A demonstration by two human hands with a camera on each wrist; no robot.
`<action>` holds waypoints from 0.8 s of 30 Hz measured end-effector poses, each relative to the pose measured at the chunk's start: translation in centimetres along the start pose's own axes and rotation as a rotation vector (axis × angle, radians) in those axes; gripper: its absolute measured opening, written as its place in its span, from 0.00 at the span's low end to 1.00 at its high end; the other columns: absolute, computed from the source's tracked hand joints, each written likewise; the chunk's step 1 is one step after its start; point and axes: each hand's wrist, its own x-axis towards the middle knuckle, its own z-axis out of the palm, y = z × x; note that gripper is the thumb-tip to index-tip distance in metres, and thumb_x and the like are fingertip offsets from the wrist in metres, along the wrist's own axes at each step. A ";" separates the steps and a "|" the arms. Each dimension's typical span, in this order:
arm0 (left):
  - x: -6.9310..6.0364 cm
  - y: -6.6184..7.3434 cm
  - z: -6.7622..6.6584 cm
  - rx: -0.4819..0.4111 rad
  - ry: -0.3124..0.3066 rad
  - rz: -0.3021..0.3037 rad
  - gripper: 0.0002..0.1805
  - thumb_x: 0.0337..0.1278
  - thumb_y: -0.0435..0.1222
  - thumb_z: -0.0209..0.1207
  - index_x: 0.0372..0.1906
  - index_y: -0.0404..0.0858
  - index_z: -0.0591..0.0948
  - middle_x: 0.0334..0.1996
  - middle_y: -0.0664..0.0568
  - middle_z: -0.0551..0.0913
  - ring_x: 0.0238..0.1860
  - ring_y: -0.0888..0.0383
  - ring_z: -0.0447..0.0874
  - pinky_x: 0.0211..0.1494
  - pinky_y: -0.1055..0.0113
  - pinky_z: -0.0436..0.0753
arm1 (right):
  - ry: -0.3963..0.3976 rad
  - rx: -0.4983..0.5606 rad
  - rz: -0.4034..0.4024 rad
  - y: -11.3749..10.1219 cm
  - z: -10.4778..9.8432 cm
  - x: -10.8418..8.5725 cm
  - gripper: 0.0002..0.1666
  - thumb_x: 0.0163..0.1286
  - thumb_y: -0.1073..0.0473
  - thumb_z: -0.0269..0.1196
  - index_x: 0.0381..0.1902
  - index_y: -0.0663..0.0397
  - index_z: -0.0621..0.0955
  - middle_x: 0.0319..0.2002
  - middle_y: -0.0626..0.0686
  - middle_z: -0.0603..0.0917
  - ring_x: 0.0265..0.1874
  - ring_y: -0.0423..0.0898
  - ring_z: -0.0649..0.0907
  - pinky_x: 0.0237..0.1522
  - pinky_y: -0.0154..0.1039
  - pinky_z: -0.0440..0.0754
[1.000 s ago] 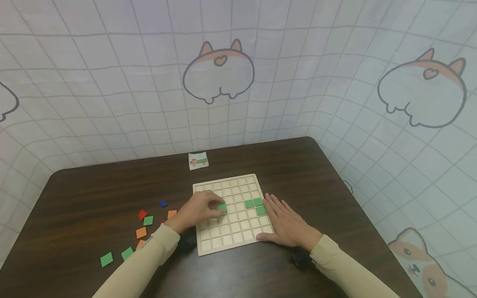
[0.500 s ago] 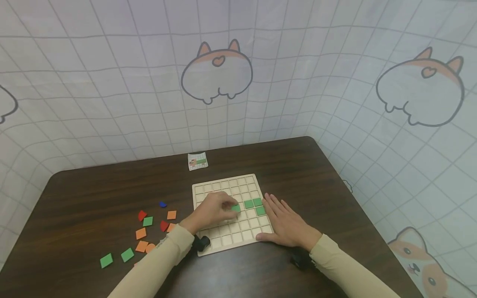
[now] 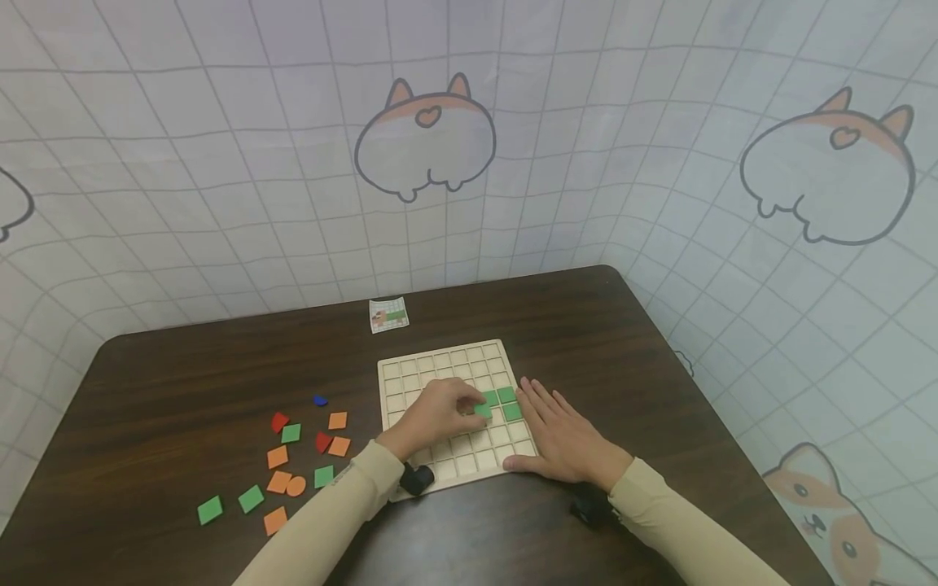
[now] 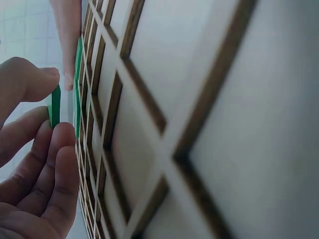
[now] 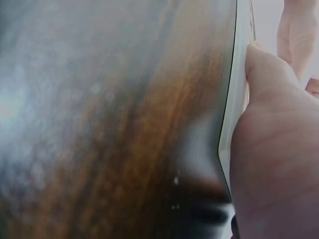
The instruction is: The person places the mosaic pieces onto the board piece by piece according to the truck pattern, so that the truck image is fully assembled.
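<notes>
My left hand (image 3: 434,417) pinches a green square tile (image 4: 56,107) between thumb and fingers. In the left wrist view the tile is tilted up off the wooden grid board (image 3: 440,362), with a small gap to the surface. Green tiles (image 3: 507,395) sit in cells near the board's right edge, just beyond the held one. Across that right edge lies my right hand (image 3: 567,439), its fingers straight and the thumb on the near right corner. The right wrist view shows the thumb (image 5: 271,74) against the board's rim.
Left of the board lie loose orange tiles (image 3: 277,456), green tiles (image 3: 209,510), red pieces (image 3: 280,422) and a blue piece (image 3: 320,400). A small printed picture card (image 3: 388,315) lies behind the board on the dark wooden table (image 3: 542,317). A patterned curtain (image 3: 293,163) surrounds the back and sides.
My left hand has carried the green tile rightward over the board, up to the green tiles there. More loose pieces show as my left arm moved. The right hand stays in place.
</notes>
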 end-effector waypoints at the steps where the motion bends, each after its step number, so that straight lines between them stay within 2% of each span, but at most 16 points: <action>1: 0.0 0.0 0.1 0.006 -0.002 -0.002 0.15 0.58 0.40 0.72 0.48 0.39 0.91 0.41 0.52 0.91 0.39 0.62 0.86 0.44 0.69 0.85 | 0.001 0.000 0.000 0.0 0.0 0.0 0.68 0.67 0.16 0.49 0.84 0.60 0.47 0.85 0.61 0.46 0.85 0.59 0.50 0.83 0.61 0.56; 8: 0.5 0.3 0.7 0.021 -0.025 -0.022 0.16 0.58 0.41 0.71 0.49 0.38 0.90 0.42 0.50 0.91 0.40 0.61 0.86 0.47 0.67 0.85 | 0.001 -0.001 0.002 0.0 0.1 0.0 0.68 0.67 0.16 0.49 0.84 0.59 0.47 0.85 0.61 0.46 0.85 0.59 0.49 0.83 0.61 0.56; 13: 0.8 0.5 1.2 0.032 -0.037 -0.007 0.16 0.58 0.41 0.71 0.49 0.39 0.90 0.41 0.51 0.91 0.40 0.61 0.87 0.46 0.68 0.85 | -0.003 0.002 0.002 0.0 0.1 -0.1 0.68 0.67 0.16 0.49 0.84 0.59 0.47 0.85 0.61 0.46 0.85 0.59 0.50 0.83 0.61 0.56; 24: 1.5 1.1 1.1 0.103 -0.077 0.009 0.16 0.57 0.40 0.71 0.49 0.38 0.90 0.40 0.51 0.91 0.39 0.61 0.86 0.46 0.68 0.85 | 0.021 -0.004 -0.015 0.1 0.0 -0.1 0.67 0.67 0.17 0.50 0.84 0.60 0.48 0.85 0.62 0.47 0.85 0.59 0.50 0.82 0.61 0.57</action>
